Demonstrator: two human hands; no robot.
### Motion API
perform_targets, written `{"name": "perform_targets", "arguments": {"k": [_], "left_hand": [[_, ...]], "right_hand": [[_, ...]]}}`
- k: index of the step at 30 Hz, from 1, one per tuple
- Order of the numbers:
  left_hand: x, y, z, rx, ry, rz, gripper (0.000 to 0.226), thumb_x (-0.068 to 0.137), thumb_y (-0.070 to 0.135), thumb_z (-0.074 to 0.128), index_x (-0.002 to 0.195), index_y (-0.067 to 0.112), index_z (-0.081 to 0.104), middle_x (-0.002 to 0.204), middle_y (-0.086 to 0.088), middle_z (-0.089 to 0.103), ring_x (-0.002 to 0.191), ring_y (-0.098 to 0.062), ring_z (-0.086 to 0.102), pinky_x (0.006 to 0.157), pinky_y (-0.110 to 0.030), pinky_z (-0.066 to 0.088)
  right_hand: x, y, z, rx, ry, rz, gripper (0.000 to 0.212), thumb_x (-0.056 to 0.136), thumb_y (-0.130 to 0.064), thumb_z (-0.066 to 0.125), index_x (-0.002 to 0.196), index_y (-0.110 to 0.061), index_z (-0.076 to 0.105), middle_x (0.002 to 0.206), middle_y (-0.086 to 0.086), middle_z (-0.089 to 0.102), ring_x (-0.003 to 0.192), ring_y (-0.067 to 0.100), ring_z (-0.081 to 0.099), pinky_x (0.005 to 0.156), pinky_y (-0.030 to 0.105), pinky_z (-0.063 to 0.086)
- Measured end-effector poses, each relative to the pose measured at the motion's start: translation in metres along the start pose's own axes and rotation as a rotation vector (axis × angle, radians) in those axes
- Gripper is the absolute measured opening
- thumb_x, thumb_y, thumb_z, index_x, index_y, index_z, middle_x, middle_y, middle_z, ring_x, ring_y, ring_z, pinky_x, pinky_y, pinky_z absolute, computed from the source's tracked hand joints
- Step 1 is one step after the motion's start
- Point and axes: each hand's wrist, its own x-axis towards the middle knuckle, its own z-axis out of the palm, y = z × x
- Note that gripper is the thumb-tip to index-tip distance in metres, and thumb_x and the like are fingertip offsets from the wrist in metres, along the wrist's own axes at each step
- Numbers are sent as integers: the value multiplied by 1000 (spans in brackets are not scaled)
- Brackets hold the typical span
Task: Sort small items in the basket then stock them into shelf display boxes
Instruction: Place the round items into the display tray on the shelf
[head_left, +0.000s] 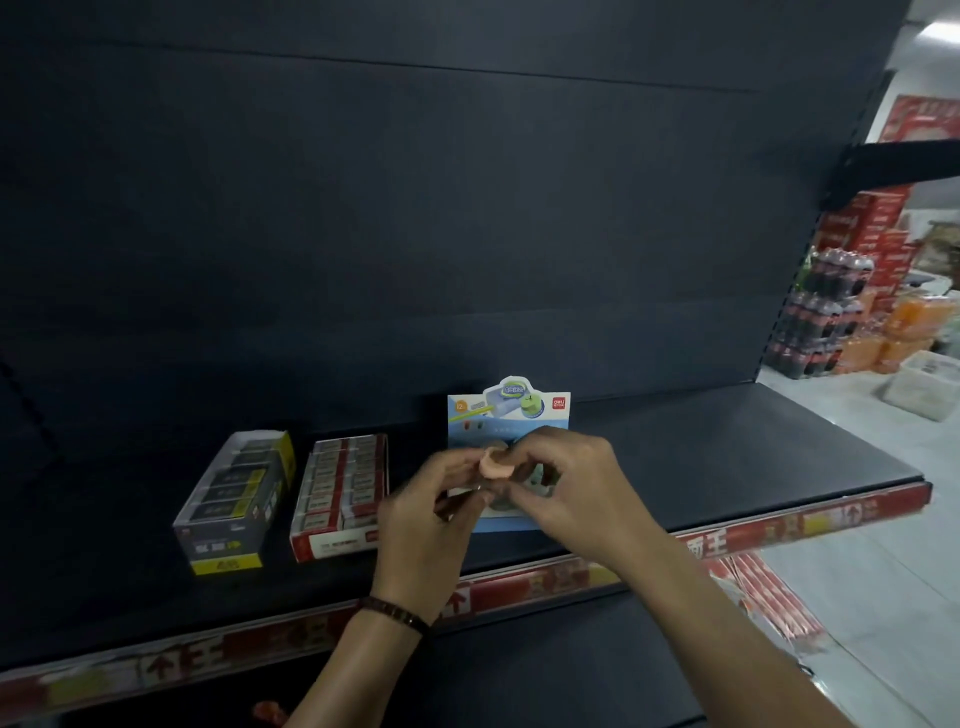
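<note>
Pinching pink item (497, 466), left hand (431, 514) and right hand (569, 491) fingers (527, 451) before "deli" display box (511, 410).

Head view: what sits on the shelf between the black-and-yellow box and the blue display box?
A red-and-white box stands there, nearer the black-and-yellow box than the blue display box, as the head view shows.

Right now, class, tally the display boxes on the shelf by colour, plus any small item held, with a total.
Black and yellow box: 1
Red and white box: 1
Blue and white box: 1
Pink item, held: 1
Total: 4
</note>
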Motion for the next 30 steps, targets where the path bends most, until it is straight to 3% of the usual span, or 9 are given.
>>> {"name": "perform_targets", "arguments": {"k": [3, 5, 8, 10, 13, 16, 24, 27, 30], "left_hand": [[0, -14, 1, 170, 112, 144, 36, 81, 6, 88, 112, 18, 74, 109, 11, 72, 102, -7, 72, 85, -16, 56], [-4, -30, -1, 381, 127, 273, 30, 82, 10, 87, 110, 13, 76, 115, 6, 65, 105, -8, 66, 90, -20, 54], [-14, -53, 0, 573, 29, 364, 24, 91, 16, 80, 115, 14, 78, 120, 5, 63, 109, -15, 62, 95, -30, 55], [-20, -65, 2, 654, -26, 408, 23, 96, 18, 76, 118, 14, 78, 120, 3, 65, 105, -23, 63, 91, -38, 56], [-20, -72, 4, 692, -42, 450, 23, 96, 10, 76, 119, 13, 78, 116, 3, 67, 99, -25, 63, 86, -40, 56], [-20, -72, 4, 685, -63, 443, 27, 96, 6, 74, 120, 16, 77, 116, 4, 67, 99, -22, 63, 85, -36, 56], [-23, -73, 4, 613, -108, 395, 24, 93, 3, 70, 111, 18, 79, 116, 6, 66, 101, -11, 67, 85, -29, 58], [-22, -74, 4, 622, -104, 415, 23, 90, 1, 73, 105, 18, 80, 115, 5, 66, 97, -11, 67, 81, -29, 58], [-23, -73, 1, 599, -81, 411, 23, 88, 1, 73, 101, 18, 81, 120, 3, 68, 98, -13, 70, 79, -30, 60]], "right_hand": [[6, 9, -1, -13, -15, 35, 18, 83, -13, 87, 97, -24, 83, 92, -18, 75, 84, -1, 69, 76, 10, 48], [13, 14, -1, -49, 12, 81, 9, 88, -20, 86, 95, -25, 84, 87, -21, 72, 80, -5, 66, 73, 8, 44], [26, 28, 5, -199, -16, 151, 10, 93, -38, 75, 98, -32, 83, 92, -15, 74, 81, 1, 62, 74, 25, 51], [32, 30, 11, -286, -95, 185, 18, 89, -46, 67, 100, -39, 79, 98, -7, 75, 91, 18, 64, 77, 36, 56], [37, 23, 18, -381, -151, 149, 11, 89, -34, 71, 93, -35, 81, 97, 3, 74, 93, 28, 64, 75, 40, 56], [39, 26, 26, -482, -167, 116, 18, 92, -35, 67, 89, -25, 81, 98, 9, 72, 94, 32, 65, 73, 38, 55], [33, 42, 47, -661, -173, -1, 15, 85, -30, 64, 75, -24, 73, 73, 0, 68, 82, 31, 57, 67, 35, 42], [33, 33, 41, -741, -259, 10, 31, 98, -38, 45, 89, -28, 73, 81, -4, 69, 94, 30, 57, 76, 39, 33], [39, 14, 23, -672, -416, 85, 26, 102, -37, 41, 109, -36, 66, 95, -10, 59, 115, 26, 48, 82, 39, 21]]}}
